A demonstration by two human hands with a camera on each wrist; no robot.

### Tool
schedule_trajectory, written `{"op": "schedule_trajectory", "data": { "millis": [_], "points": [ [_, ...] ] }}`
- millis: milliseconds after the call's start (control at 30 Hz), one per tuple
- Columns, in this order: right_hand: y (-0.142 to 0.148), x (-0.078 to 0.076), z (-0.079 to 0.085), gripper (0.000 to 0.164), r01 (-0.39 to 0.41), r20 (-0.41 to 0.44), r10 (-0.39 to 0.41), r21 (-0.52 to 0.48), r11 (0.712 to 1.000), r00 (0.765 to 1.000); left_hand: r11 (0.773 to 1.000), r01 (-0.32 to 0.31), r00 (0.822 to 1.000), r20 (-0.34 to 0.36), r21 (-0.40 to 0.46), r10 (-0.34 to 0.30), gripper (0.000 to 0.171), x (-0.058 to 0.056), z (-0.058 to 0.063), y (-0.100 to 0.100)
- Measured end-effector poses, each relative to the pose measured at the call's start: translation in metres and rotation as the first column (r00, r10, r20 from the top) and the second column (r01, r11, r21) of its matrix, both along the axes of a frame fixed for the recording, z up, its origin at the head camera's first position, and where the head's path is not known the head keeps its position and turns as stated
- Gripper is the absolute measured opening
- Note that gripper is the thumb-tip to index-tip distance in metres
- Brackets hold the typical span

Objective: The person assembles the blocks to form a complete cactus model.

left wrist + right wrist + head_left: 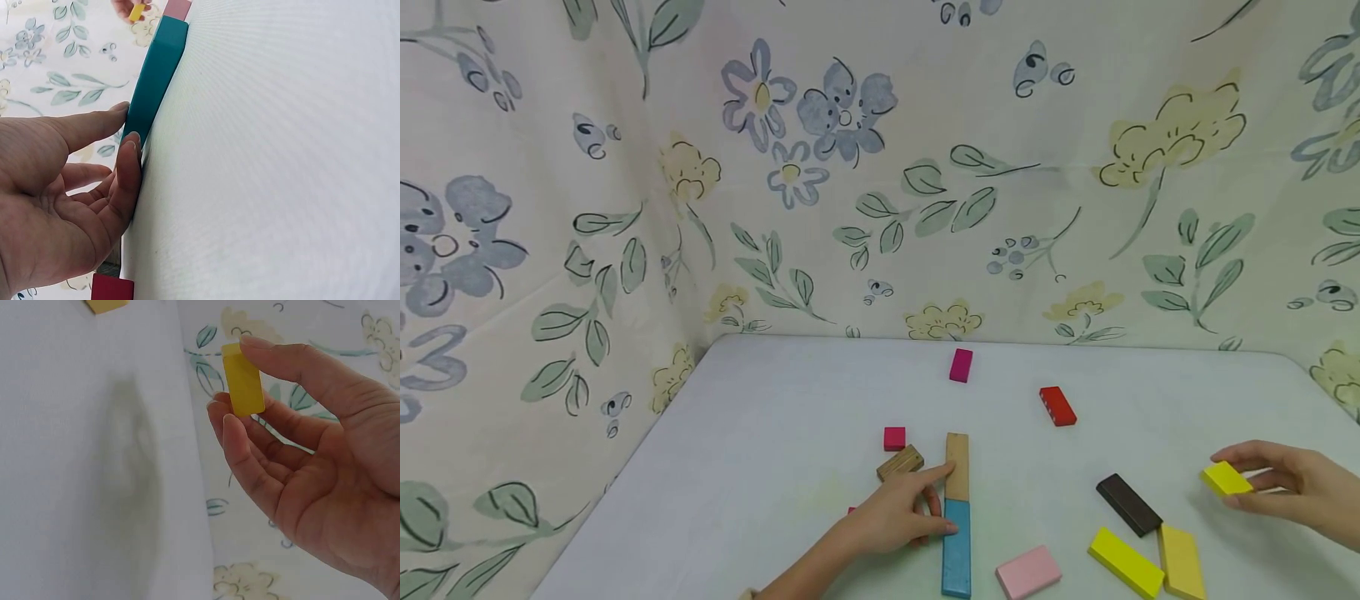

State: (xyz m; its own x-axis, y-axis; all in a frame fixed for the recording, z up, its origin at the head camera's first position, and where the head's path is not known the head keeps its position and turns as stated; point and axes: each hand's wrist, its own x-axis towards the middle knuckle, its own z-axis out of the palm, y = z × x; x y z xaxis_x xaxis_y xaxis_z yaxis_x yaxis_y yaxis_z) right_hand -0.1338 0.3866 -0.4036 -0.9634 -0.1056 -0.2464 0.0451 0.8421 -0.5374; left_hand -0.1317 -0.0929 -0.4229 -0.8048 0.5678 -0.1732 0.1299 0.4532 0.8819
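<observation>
In the head view my right hand (1288, 483) pinches a small yellow block (1227, 478) above the right side of the table. The right wrist view shows that block (245, 381) between thumb and fingertips. My left hand (898, 508) lies low over the table, its thumb touching a long blue block (957, 554). Its index finger reaches to the left edge of a plain wooden block (957, 467). These two blocks lie end to end in a straight line. In the left wrist view the thumb and another fingertip rest against the blue block (156, 75).
Left of the line lie a crimson block (894, 438) and a brown wooden block (900, 463). Farther back are a magenta block (961, 365) and a red one (1057, 406). A pink block (1028, 573), a dark block (1129, 505) and two yellowish blocks (1126, 563) lie right.
</observation>
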Motion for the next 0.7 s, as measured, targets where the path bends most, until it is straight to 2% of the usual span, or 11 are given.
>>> {"op": "schedule_trajectory", "data": {
  "millis": [267, 533, 700],
  "points": [
    [-0.015, -0.002, 0.012, 0.060, 0.030, -0.131, -0.034, -0.030, 0.999, 0.991, 1.000, -0.003, 1.000, 0.002, -0.007, 0.003, 0.075, 0.000, 0.000, 0.000],
    [-0.030, -0.007, 0.022, 0.061, 0.023, -0.125, -0.029, -0.044, 0.999, 0.992, 1.000, 0.000, 1.000, -0.003, -0.005, 0.000, 0.075, 0.000, 0.000, 0.000],
    [-0.040, -0.010, 0.025, 0.057, -0.006, -0.150, -0.003, -0.058, 0.998, 0.989, 1.000, 0.005, 1.000, -0.005, -0.003, -0.005, 0.075, 0.000, 0.001, 0.000]
  ]
}}
